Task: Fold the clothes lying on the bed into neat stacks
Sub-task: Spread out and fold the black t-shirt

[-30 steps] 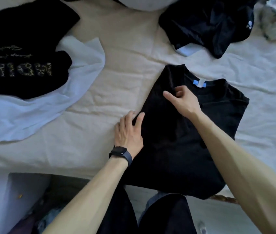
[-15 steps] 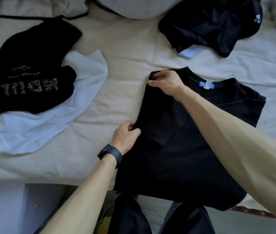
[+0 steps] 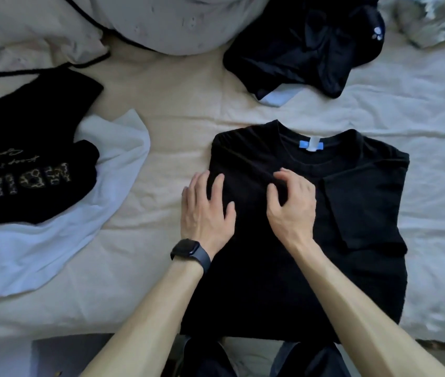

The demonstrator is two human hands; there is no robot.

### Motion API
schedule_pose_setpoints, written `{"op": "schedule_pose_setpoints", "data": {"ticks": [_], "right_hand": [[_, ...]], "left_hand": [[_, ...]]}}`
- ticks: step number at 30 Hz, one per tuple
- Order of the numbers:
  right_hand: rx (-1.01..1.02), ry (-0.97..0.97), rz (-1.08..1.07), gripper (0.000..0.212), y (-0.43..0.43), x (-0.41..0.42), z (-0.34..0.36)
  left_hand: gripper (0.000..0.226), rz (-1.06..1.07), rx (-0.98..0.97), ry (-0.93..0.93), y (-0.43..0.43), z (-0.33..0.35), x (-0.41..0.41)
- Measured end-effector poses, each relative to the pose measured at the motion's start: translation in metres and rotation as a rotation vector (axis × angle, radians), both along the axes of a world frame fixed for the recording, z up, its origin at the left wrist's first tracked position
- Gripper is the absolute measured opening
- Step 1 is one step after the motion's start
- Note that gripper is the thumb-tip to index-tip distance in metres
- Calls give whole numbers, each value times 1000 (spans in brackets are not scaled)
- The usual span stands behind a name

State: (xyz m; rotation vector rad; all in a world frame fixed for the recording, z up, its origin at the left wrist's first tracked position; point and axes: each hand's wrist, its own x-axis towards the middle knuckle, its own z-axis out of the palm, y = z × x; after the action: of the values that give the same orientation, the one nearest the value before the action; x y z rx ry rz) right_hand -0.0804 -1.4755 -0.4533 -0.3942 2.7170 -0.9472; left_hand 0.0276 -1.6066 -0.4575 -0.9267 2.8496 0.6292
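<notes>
Head cam: black T-shirt [image 3: 311, 254] was laid flat on the bed sheet [image 3: 178, 126] by the near edge, blue neck label [image 3: 309, 145] up, one sleeve folded over the body. L hand [image 3: 205, 210] was rested flat on the shirt's edge, fingers straight, nothing gripped. R hand [image 3: 292, 205] was set on the chest w/ fingers curled; pinch on fabric can't be told. Lettered black top [image 3: 25, 164] was seen lying on a white garment [image 3: 80, 229].

Bare forearms; black smartwatch [image 3: 190, 251] on left wrist.
</notes>
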Motion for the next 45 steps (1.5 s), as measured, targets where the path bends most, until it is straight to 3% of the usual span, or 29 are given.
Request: {"op": "schedule_pose_setpoints", "data": {"ticks": [4,8,11,13,17,22,29,33,36,39,41,43,45], "right_hand": [[224,157,-1,50,60,18,-14],[469,24,-32,64,108,-11,-27],[601,-211,158,60,134,-34,-40],[600,-194,222,58,144,-43,-40],[469,121,117,56,156,-63,-37],[660,-121,225,59,184,-81,-68],[446,109,231,64,212,-49,-55],[609,-35,380,68,240,-18,-62],[572,-90,333,68,254,-2,-51],[418,-157,62,77,286,34,-31],[277,-221,-164,79,313,61,-20],[158,-310,-310,73,340,85,-14],[41,-494,-437,58,359,102,-10]], "left_hand": [[79,-363,-58,-166,4,-22,-30],[85,-283,-42,-363,-4,-48,-39],[84,-231,-86,-329,6,-49,-39],[82,-217,-111,-232,21,-44,-38],[77,-322,-103,-199,55,-43,-29],[78,-297,-155,-313,67,-66,-27],[75,-232,-205,-205,110,-48,-3],[72,-199,-220,-430,139,-57,16],[70,-187,-209,-402,140,-50,17],[74,12,-152,-234,147,-31,51],[81,361,-69,-169,154,-20,93],[86,729,113,-97,154,-14,140],[83,928,356,-36,145,-6,176]]}}
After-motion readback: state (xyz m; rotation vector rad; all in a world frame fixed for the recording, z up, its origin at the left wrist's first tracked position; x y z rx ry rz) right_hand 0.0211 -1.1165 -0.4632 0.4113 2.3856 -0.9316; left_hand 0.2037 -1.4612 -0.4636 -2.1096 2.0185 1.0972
